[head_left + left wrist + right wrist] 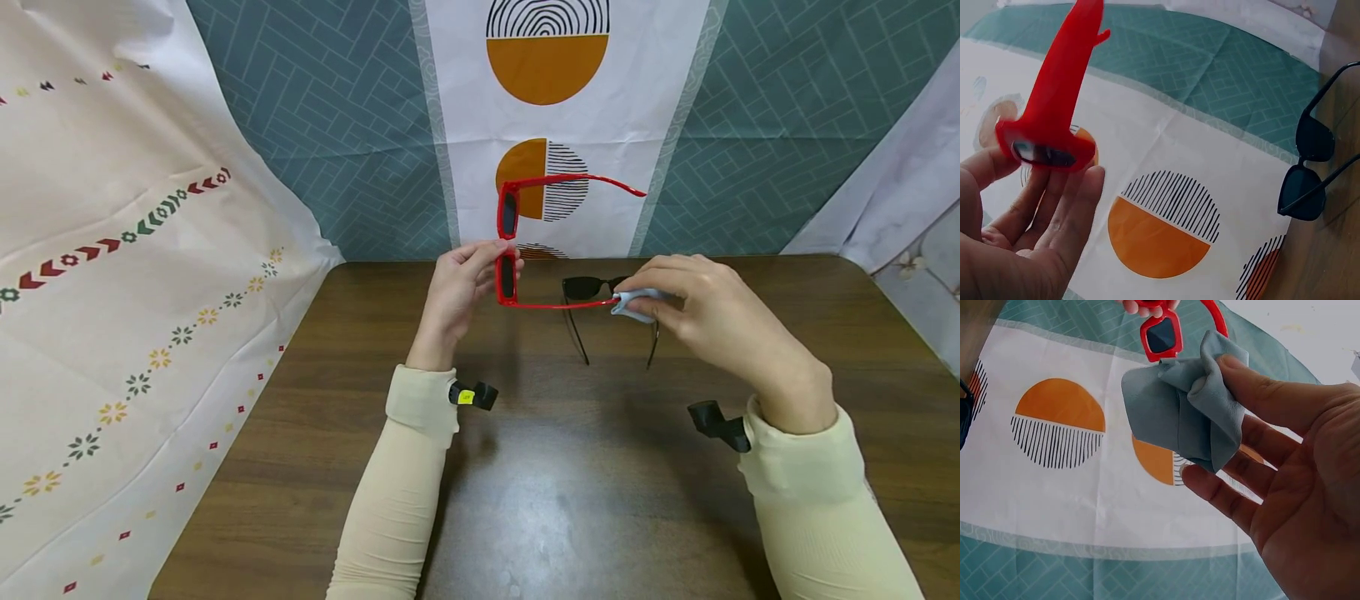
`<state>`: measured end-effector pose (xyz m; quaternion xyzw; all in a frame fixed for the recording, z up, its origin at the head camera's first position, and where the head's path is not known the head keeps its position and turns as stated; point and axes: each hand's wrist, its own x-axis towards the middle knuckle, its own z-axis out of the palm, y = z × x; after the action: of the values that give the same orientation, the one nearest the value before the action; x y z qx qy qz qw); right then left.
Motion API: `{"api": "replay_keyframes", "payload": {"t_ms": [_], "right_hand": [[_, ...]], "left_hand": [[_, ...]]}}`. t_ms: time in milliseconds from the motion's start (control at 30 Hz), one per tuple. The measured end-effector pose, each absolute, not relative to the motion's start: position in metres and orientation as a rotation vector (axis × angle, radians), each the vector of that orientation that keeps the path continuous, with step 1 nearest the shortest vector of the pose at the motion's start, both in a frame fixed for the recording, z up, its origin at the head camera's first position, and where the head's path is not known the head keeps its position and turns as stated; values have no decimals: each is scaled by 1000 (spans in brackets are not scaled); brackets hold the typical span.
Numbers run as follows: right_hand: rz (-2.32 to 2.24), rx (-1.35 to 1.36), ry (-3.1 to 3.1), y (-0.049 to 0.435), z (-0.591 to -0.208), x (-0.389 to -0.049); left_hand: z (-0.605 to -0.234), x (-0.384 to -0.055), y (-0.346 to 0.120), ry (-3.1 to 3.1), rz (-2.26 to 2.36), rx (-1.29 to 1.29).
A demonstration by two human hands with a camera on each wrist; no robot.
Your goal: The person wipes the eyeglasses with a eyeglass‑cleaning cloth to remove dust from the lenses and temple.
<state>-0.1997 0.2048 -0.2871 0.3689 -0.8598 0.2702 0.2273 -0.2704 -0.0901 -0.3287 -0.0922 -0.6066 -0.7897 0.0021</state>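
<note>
Fingers point(1088, 199) pinching red sunglasses point(509, 214) mid-frame, our left hand point(457, 287) is steadying them as our right hand point(716, 321) is pinching blue cloth point(1154, 406) at one temple point(562, 307), ideally pressing lightly.

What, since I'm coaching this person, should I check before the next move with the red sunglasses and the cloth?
1. Left grip holding the red sunglasses near the bridge: ok.
2. Right grip pinching the blue cloth: ok.
3. Both red temples unfolded: ok.
4. Cloth clear of the temples: not ok; it covers one temple's end.
5. Black sunglasses resting on the table: ok.
6. Red sunglasses' lenses clean: cannot tell.
</note>
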Motion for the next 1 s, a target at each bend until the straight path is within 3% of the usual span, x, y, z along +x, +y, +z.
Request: {"api": "replay_keyframes", "payload": {"t_ms": [267, 467, 633, 1000], "right_hand": [[793, 994, -2335, 210, -283, -197], [861, 834, -2263, 217, -279, -199], [905, 744, -2248, 214, -285, -207], [966, 810, -2217, 191, -305, -218]], "left_hand": [[-329, -271, -92, -1826, -2481, -218], [-328, -272, -94, -1826, -2487, -221], [-329, -271, -93, -1855, -2527, -323], [-327, -266, -79, -1990, -2577, -591]]}}
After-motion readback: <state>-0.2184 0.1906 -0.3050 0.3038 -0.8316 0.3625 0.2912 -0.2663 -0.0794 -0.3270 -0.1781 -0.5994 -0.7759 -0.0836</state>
